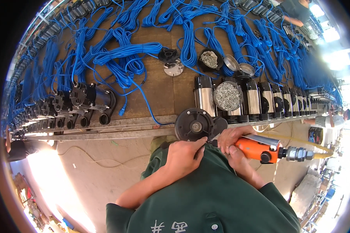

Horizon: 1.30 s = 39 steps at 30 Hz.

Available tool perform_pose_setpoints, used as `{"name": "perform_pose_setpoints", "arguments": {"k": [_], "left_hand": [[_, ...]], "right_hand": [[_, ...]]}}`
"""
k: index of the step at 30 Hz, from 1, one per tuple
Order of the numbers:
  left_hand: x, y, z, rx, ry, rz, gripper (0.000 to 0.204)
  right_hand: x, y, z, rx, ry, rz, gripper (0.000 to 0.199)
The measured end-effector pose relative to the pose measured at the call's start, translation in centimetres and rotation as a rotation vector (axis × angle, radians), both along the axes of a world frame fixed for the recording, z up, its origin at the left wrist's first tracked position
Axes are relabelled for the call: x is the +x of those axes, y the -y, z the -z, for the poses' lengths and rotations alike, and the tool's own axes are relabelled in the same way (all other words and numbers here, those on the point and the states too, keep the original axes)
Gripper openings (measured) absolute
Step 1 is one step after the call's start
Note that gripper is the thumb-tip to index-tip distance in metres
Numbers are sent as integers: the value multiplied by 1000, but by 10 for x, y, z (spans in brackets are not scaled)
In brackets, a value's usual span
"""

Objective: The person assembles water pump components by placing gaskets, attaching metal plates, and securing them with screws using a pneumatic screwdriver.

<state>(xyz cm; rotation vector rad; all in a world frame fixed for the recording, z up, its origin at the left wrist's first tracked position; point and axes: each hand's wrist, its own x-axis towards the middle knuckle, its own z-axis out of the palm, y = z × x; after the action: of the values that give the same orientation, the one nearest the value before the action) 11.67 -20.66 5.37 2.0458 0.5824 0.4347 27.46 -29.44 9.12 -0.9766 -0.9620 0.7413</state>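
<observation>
My right hand (234, 146) is wrapped round an orange air screwdriver (256, 149), held level before my chest with its nose toward the left. A yellow hose runs from its metal coupling. My left hand (184, 156) has thumb and fingers pinched together by the driver's nose; whatever small thing is in them is too hidden to name. Just beyond the fingertips, at the bench's near edge, is a black pump (194, 125) with its round face and central shaft toward me. A blue cable leads away from it to the left.
Steel-bodied pumps (254, 99) line the bench edge to the right, black pump units (90, 98) to the left. One bowl of small metal parts (228, 96) rests on the pumps; another bowl (210, 59) stands behind. Coiled blue cables (128, 52) cover the bench. Other people work at the far right.
</observation>
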Motion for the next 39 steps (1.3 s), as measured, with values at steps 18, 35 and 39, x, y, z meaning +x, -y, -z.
{"name": "perform_pose_setpoints", "arguments": {"k": [18,35,39], "left_hand": [[-11,-7,12,183,-81,-55,16],[-41,-43,31,-1418,714,-752,19],[-42,-53,31,-1438,696,-810,21]], "right_hand": [[-8,-5,-4,-282,241,-42,29],[-7,-13,-15,-194,290,-82,27],[-4,-25,-30,-61,273,-76,28]]}}
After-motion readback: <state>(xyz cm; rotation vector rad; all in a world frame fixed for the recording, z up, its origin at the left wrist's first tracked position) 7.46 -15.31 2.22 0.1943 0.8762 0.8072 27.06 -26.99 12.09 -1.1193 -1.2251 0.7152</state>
